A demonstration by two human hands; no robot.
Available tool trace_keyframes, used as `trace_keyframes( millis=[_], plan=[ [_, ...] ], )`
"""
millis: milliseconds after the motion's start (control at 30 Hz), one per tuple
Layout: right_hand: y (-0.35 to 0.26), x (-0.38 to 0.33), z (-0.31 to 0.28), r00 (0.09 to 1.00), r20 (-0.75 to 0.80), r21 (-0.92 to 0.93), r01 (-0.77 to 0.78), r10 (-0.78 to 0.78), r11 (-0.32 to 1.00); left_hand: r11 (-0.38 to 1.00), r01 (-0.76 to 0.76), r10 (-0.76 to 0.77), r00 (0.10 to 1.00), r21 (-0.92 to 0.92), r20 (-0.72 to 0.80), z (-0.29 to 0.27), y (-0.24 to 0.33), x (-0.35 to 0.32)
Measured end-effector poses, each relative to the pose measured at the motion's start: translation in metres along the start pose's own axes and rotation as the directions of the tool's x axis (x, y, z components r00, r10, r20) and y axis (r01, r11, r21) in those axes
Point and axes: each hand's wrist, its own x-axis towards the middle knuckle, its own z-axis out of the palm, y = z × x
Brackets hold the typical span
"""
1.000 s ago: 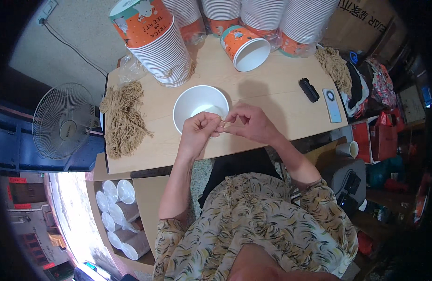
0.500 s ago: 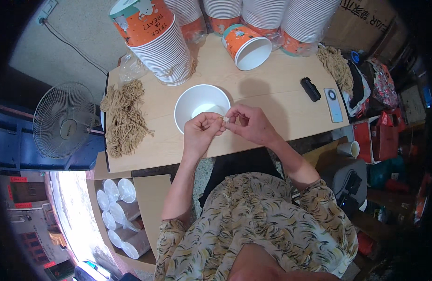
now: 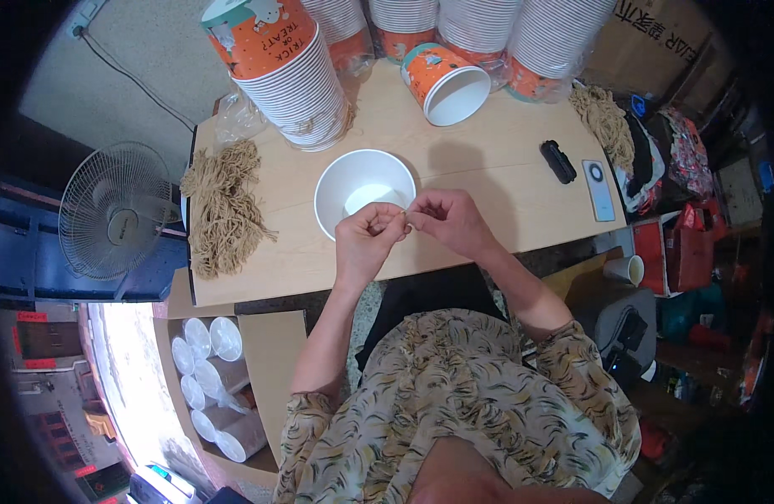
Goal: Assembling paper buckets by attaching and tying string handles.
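Observation:
My left hand (image 3: 363, 245) and my right hand (image 3: 456, 223) meet fingertip to fingertip over the near rim of a white paper bucket (image 3: 330, 186). Both are closed in a pinch. Whatever lies between the fingertips is too small to name. The bucket stands on the table, its mouth facing up and its white inside showing. To the left, a bundle of tan cord (image 3: 226, 210) is spread along the table's edge. Beyond the bucket rises a tall stack of nested orange and white paper buckets (image 3: 288, 92).
Another orange bucket (image 3: 422, 77) lies on its side farther back, before more wrapped stacks. A phone (image 3: 601, 191) and a black object (image 3: 557, 161) lie at the right. A fan (image 3: 117, 212) stands left; a carton (image 3: 271, 357) holds wrapped white stacks.
My fingertips have drawn tighter together, and the right fingers are curled in more. The small pale bit seen between them before is now mostly hidden. The bucket stays put.

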Motion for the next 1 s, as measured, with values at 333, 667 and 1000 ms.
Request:
trace_keyframes(
  millis=[333, 667, 1000],
  plan=[
    [0.0019, 0.0045, 0.0005, 0.989, -0.012, 0.198, -0.139, 0.144, 0.97, 0.999, -0.024, 0.025, 0.999, -0.037, 0.031, 0.003, 0.0019, -0.0027],
    [0.001, 0.0023, 0.0024, 0.989, -0.023, 0.273, -0.135, 0.147, 0.952, 0.998, -0.027, 0.027, 1.0, -0.052, 0.003, 0.0038, -0.0031, -0.0011],
    [-0.0026, 0.0035, -0.0028, 0.995, 0.009, 0.204, -0.102, 0.102, 0.974, 0.998, 0.025, -0.022, 0.999, -0.066, 0.046, 0.0006, -0.0002, -0.0001]
  ],
)
